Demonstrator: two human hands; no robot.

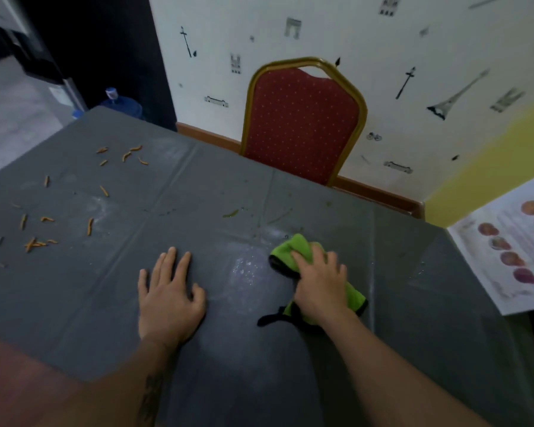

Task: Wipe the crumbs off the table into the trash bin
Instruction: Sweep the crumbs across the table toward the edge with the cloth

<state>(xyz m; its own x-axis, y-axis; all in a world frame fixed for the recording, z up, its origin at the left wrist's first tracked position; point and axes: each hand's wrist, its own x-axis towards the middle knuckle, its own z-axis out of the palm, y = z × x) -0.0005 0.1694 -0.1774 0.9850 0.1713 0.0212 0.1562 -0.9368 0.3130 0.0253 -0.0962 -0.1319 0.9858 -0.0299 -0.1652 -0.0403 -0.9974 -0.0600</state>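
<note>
A grey tablecloth covers the table (216, 167). My right hand (318, 285) presses down on a crumpled green cloth (293, 245) with black trim, right of the table's middle. My left hand (167, 291) lies flat on the tablecloth, fingers spread, holding nothing. Several orange crumbs (90, 226) are scattered over the left part of the table, well left of both hands. A single pale crumb (231, 213) lies beyond the cloth. Wet droplets (245, 269) glisten between my hands. No trash bin is in view.
A red chair (302, 124) with a gold frame stands at the table's far side against the patterned wall. A printed sheet with food pictures (506, 251) lies at the right edge. A blue water jug (117, 103) sits on the floor beyond the far left corner.
</note>
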